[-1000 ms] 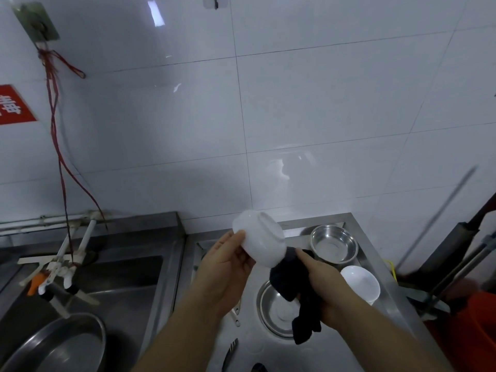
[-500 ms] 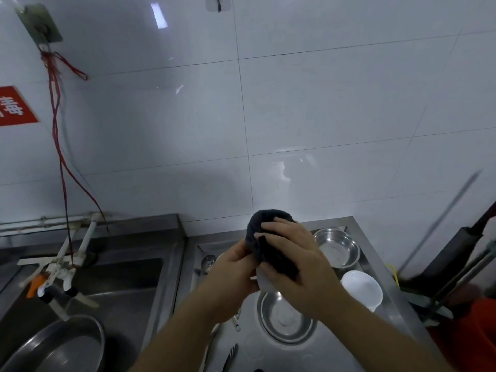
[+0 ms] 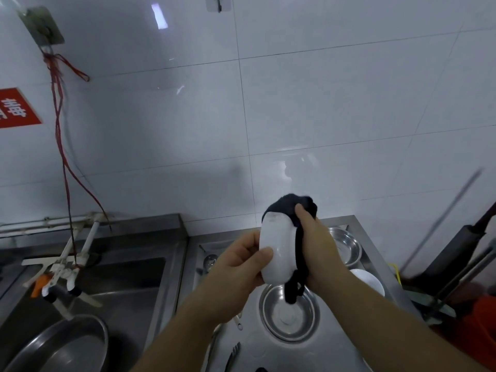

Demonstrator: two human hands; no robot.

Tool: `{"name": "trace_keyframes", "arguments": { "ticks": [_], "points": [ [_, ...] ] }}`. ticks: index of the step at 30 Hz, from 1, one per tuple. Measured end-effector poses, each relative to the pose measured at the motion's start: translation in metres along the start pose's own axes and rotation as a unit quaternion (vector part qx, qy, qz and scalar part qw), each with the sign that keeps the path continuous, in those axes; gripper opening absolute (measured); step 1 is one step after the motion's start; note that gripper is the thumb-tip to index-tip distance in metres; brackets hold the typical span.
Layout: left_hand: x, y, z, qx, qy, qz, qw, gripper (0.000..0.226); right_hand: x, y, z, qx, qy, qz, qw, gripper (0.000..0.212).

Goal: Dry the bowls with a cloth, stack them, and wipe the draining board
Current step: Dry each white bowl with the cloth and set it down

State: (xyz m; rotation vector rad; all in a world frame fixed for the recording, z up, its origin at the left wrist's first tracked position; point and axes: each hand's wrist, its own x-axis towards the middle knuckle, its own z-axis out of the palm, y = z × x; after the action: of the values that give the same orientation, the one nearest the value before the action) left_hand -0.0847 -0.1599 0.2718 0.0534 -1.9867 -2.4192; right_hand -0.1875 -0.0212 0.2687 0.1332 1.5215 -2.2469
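Head view, only one we have. Centre of frame, just right of middle: we hold a white bowl [image 3: 276, 253] on its side above the draining board [image 3: 332, 347]. Left hand [image 3: 239, 267] grips it, thumb across the near wall, other fingers curled behind. Right hand [image 3: 316, 245] has its fingers closed on a dark cloth [image 3: 292, 210], which wraps over the top of the bowl and runs down its right side; a tail hangs toward the steel bowl [image 3: 291, 314] directly below.

Right of the hands: a second steel bowl [image 3: 346, 245] at the back of the surface, another white bowl [image 3: 369, 281] in front of it, partly hidden by the right forearm. Nothing stacked yet. Some cutlery [image 3: 233, 355] at bottom centre. Lower left: sink [image 3: 120, 280] with a large steel basin [image 3: 61, 345] and a tap [image 3: 56, 288].

Step in hand, as we read it: drying the first white bowl.
- Left hand turns the bowl, right keeps the cloth pressed; cover rim, inside and foot.
- Bowl looks glazed and probably wet, so keep the thumb-and-fingers pinch firm. A slip lands on the steel bowl below.
- Gather the hanging tail so it doesn't drag through water on the surface.
- Can't tell whether the inside is already dry; it faces away.
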Motion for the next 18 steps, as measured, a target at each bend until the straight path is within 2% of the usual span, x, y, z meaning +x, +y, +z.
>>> {"name": "trace_keyframes", "arguments": {
  "ticks": [3,5,10,13,18],
  "points": [
    [0.001,-0.001,0.007,0.064,0.017,0.037,0.997,0.025,-0.006,0.004,-0.001,0.113,0.000,0.141,0.984,0.054],
    [0.002,-0.005,0.012,0.086,0.015,0.043,0.995,0.026,-0.007,0.003,-0.003,0.147,-0.013,0.167,0.975,0.057],
    [0.007,0.008,0.009,0.019,0.017,-0.010,1.000,0.038,-0.005,0.000,-0.003,0.110,-0.013,0.164,0.980,0.059],
    [0.010,0.027,0.008,-0.008,-0.012,-0.038,0.999,0.045,-0.006,-0.004,0.002,0.087,-0.013,0.140,0.986,0.053],
    [0.013,0.044,0.008,-0.024,0.050,-0.051,0.997,0.022,-0.006,-0.012,0.009,0.046,-0.008,0.053,0.997,0.034]
  ]
}}
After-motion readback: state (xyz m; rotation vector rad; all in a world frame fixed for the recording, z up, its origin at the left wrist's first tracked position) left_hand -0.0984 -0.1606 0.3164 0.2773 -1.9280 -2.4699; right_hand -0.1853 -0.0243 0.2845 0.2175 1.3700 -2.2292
